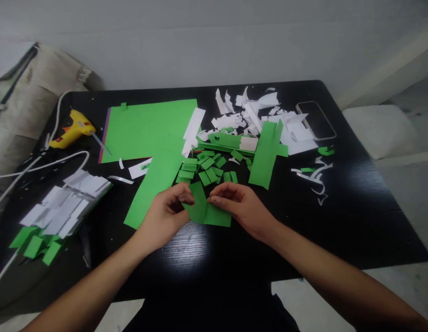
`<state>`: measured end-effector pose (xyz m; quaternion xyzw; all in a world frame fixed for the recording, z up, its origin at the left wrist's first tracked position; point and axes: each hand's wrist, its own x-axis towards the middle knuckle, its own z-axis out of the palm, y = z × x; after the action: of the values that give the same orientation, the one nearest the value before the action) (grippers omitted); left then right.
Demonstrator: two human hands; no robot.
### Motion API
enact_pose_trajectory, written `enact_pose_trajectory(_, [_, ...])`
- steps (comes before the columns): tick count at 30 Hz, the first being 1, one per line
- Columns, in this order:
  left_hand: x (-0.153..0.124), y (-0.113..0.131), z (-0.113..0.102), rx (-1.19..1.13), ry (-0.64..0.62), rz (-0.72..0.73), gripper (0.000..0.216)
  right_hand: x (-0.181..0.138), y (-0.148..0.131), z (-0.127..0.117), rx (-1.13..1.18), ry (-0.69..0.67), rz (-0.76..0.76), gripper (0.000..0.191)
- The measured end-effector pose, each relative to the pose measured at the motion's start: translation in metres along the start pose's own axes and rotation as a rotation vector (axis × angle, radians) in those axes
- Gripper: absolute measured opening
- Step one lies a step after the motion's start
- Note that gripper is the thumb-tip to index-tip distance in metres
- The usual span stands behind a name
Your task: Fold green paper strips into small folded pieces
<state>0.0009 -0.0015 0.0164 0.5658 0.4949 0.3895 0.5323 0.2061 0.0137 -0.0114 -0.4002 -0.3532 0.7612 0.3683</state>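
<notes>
A creased piece of green paper (216, 216) is held between my two hands above the front of the table. My left hand (167, 210) pinches its left flap, and my right hand (243, 205) grips it at the upper right. One flap stands up while the rest lies nearly flat. Just beyond my fingers lie several small folded green paper pieces (209, 167). A long green paper strip (155, 189) reaches out from behind my left hand. Beyond my right hand is a folded green strip (264, 161).
A yellow glue gun (75, 129) with a white cord lies at the left, behind a stack of white and green paper pieces (68, 203). Green sheets (141, 129) are at the back. White scraps (253, 108) and a phone (316, 120) lie at the back right of the black table (355, 221).
</notes>
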Motion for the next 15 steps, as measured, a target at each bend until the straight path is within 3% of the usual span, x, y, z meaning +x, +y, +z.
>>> enact_pose_trajectory(6, [-0.0014,-0.0054,0.0041,0.023,0.166,0.037,0.010,-0.0013,0.0002,0.0020,0.092,-0.075,0.050,0.033])
enact_pose_trajectory(15, [-0.0038,-0.0058,0.0095,0.037,0.183,0.076,0.013,-0.0030,0.0041,0.0040,-0.054,-0.080,-0.078,0.054])
